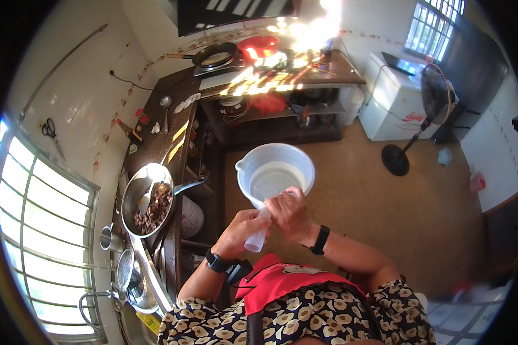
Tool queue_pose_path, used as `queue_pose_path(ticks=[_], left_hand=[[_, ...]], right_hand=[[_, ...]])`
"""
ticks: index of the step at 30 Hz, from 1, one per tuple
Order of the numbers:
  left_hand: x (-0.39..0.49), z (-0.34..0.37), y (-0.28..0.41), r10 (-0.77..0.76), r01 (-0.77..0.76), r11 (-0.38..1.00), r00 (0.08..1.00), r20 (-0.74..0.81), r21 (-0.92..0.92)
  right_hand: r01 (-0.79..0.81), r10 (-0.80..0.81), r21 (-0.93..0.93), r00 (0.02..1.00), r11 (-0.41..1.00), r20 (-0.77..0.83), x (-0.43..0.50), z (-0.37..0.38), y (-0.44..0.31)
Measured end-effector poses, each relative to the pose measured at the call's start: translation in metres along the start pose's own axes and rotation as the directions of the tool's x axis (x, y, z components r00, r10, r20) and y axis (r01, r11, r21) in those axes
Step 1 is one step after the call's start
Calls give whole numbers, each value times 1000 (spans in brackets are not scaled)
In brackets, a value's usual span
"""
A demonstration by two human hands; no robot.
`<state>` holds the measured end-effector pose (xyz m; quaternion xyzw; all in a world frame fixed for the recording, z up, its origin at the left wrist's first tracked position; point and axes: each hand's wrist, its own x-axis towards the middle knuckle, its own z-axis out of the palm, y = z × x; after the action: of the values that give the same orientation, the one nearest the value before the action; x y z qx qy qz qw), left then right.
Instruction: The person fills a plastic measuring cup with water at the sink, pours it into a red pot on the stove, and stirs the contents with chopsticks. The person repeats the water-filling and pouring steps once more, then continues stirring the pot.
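Both my hands are closed around the pale plastic handle of a white plastic scoop (276, 172), held out over the floor. My left hand (244, 228) grips the handle lower down, its rounded end sticking out below. Farther up, my right hand (287, 213) wraps the handle beside the bowl's rim. The bowl has a pouring spout at its left, and its inside looks pale; whether it holds liquid, I cannot tell. At my left, a metal pan (149, 200) with dark chopped food and a metal spoon (146, 202) stands by the counter edge.
The dark counter (155, 142) runs along my left, with a sauce bottle (129, 131), a ladle (166, 105) and a sink strainer (127, 267). Ahead are a frying pan (216, 55) on a stove and a red basin (259, 46). A standing fan (434, 95) and white chest freezer (393, 95) stand right.
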<state>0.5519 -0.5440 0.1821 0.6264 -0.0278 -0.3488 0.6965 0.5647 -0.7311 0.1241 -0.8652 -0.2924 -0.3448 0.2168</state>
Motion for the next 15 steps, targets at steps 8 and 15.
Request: queue_pose_path(ticks=[8, 15], left_hand=[[160, 29, 59, 0, 0, 1000, 979, 206, 0], [279, 54, 127, 17, -32, 998, 959, 284, 49]], right_hand=[[-8, 13, -123, 999, 992, 40, 29, -32, 149], [-51, 47, -174, 999, 983, -28, 77, -56, 266]])
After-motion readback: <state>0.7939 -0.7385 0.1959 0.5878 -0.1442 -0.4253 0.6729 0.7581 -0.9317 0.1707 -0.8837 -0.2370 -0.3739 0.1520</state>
